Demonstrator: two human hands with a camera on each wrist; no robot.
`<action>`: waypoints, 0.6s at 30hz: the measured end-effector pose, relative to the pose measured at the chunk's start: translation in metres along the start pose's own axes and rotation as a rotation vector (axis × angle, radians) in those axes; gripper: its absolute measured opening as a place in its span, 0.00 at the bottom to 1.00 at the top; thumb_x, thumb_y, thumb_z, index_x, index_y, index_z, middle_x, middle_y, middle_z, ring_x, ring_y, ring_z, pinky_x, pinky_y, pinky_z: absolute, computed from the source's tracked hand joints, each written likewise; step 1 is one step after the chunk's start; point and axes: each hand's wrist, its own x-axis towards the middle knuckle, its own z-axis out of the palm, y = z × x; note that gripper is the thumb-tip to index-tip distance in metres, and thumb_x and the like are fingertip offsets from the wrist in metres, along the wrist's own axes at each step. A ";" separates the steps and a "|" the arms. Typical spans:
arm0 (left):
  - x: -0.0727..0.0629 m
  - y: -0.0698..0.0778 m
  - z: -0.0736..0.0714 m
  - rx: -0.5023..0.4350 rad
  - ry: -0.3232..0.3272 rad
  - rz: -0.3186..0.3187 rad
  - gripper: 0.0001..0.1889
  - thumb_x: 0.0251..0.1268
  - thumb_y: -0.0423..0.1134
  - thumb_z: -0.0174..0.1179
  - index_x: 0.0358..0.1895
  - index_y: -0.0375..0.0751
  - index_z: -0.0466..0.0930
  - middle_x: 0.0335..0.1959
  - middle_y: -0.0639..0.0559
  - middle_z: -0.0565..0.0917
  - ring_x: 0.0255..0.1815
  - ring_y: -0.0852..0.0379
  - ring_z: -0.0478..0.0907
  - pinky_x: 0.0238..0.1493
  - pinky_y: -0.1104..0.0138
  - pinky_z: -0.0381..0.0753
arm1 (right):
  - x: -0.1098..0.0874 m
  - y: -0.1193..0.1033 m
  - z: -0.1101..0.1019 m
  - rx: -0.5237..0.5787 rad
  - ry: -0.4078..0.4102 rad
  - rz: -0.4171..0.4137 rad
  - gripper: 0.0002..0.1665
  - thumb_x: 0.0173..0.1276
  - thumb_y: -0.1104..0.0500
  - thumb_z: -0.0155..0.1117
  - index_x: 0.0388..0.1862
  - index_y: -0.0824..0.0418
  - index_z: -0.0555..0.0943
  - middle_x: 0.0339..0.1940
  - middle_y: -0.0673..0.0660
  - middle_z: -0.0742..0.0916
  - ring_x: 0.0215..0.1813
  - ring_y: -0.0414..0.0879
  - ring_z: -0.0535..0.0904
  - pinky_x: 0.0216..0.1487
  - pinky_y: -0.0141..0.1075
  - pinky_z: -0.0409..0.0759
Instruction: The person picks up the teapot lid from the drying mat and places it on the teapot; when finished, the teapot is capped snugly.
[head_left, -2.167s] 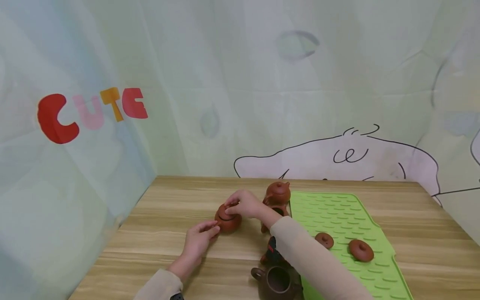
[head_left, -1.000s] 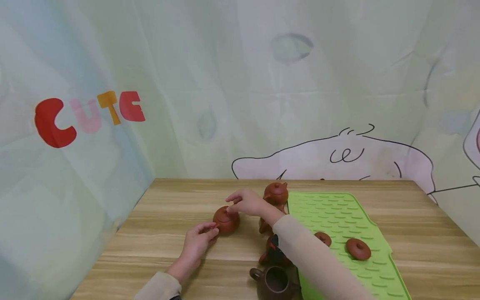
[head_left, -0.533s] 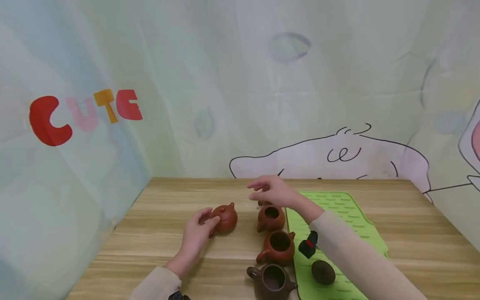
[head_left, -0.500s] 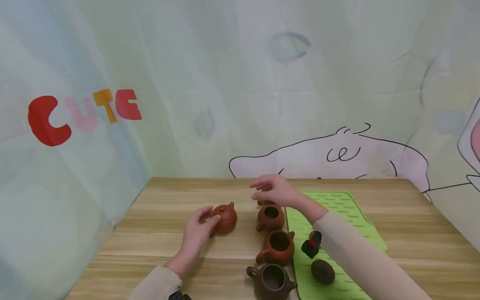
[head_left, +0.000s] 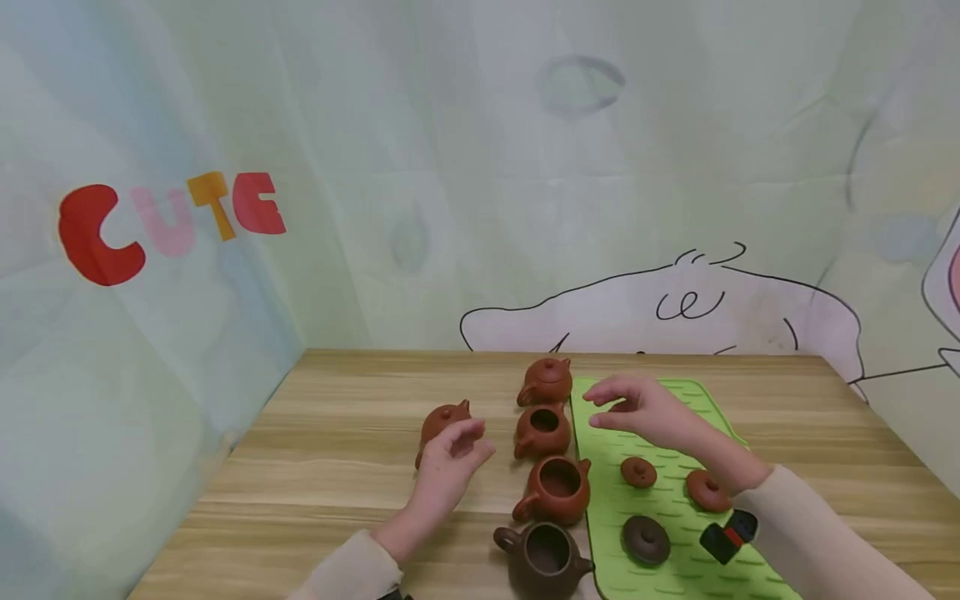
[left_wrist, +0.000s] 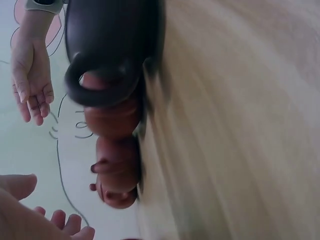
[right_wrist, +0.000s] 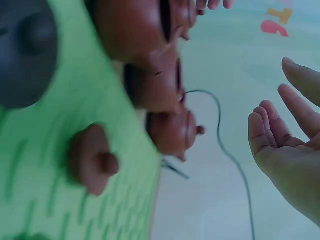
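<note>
In the head view, a lidded reddish-brown teapot (head_left: 442,416) stands on the left part of the table, partly hidden behind my left hand (head_left: 448,469). That hand hovers on the near side of it, fingers loosely bent and holding nothing. My right hand (head_left: 654,413) hangs over the green mat, fingers relaxed, nothing in its grasp. Below it on the mat lie a small reddish lid (head_left: 638,472), a larger reddish lid (head_left: 706,493) and a dark brown lid (head_left: 647,542). The right wrist view shows the small lid (right_wrist: 91,159) close up, below the raised hand.
Along the mat's (head_left: 678,567) left edge runs a row of teapots: a lidded one (head_left: 550,385) at the back, two reddish ones without lids (head_left: 561,502), and a dark brown lidless one (head_left: 536,577) nearest. A printed curtain (head_left: 375,167) hangs behind the wooden table (head_left: 300,492).
My right hand has left the lid, now seated on the left teapot, and moved right over the mat. My left hand has let go of that teapot and shifted right and nearer.
</note>
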 end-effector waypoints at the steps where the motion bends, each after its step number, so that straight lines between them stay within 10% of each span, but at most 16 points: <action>1: 0.000 -0.001 0.003 0.009 -0.013 0.003 0.17 0.61 0.30 0.64 0.52 0.26 0.78 0.51 0.34 0.81 0.55 0.42 0.77 0.59 0.53 0.74 | -0.004 0.003 -0.001 0.003 0.002 0.003 0.23 0.66 0.57 0.66 0.56 0.68 0.78 0.54 0.65 0.81 0.49 0.51 0.82 0.44 0.35 0.81; 18: 0.018 -0.016 0.030 -0.027 -0.074 -0.145 0.21 0.60 0.32 0.65 0.54 0.23 0.75 0.50 0.33 0.81 0.53 0.45 0.78 0.51 0.61 0.79 | -0.046 0.061 0.000 0.060 0.057 0.165 0.27 0.64 0.55 0.68 0.56 0.71 0.77 0.56 0.70 0.80 0.55 0.60 0.79 0.47 0.36 0.80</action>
